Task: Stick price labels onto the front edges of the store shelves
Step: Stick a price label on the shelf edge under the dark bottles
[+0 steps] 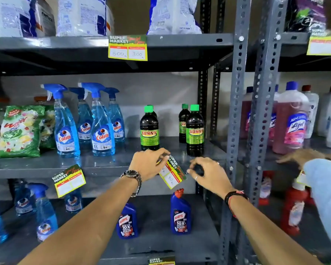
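My left hand (148,162) pinches the top of a yellow and green price label (172,174), turned on its side, at the front edge of the middle shelf (107,170). My right hand (208,174) hovers just right of the label, fingers curled and apart, holding nothing. Another label (69,180) hangs tilted on the same edge to the left. A label marked 600 and 300 (127,47) sits on the upper shelf edge, and a further one (324,44) on the upper right shelf.
Blue spray bottles (101,123) and dark Sunny bottles (195,131) stand on the middle shelf. Harpic bottles (180,215) sit below. A grey perforated upright (237,111) divides the racks. Another person's hand (302,155) and light blue sleeve (325,192) reach in at right.
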`<state>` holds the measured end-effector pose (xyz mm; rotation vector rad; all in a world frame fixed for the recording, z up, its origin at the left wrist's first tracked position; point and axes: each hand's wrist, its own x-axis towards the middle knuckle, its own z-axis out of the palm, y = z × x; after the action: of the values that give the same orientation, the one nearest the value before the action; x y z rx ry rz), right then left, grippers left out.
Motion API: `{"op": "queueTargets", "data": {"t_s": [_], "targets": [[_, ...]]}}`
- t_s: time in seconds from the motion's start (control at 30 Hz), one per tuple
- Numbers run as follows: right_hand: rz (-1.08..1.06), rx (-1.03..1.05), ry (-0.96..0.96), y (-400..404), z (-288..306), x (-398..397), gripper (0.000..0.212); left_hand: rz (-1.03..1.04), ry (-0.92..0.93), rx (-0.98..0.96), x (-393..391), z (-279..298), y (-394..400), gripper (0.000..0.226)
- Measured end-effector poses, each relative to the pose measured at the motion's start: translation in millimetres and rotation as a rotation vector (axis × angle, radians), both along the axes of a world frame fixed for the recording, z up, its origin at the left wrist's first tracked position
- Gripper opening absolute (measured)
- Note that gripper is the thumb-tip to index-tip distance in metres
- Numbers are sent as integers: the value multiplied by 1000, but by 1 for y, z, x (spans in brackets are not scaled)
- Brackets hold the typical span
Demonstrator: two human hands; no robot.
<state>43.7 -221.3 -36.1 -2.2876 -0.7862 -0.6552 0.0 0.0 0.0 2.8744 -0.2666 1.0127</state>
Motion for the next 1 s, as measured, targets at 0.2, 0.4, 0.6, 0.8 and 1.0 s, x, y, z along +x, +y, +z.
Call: {"op": "queueTargets", "data": {"t_s": [0.2,0.4,0.6,0.8,1.0], "targets": [[-56,-131,-75,8,-22,5,20,1,21,-37,8,-2,-2,25],[-100,-87,-111,16,-27,6,12,24,-6,-40,13,-3,-2,19],[-99,-5,-147,15,-18,2,18,11,0,-76,15,-6,1,21],[-78,-8,-92,7,-9,4,8,-10,-6,-133,6,-14,4,22],[-26,-112,-121,3,-16,9,2,-78,16,-174,-2,-41,13,19]]}}
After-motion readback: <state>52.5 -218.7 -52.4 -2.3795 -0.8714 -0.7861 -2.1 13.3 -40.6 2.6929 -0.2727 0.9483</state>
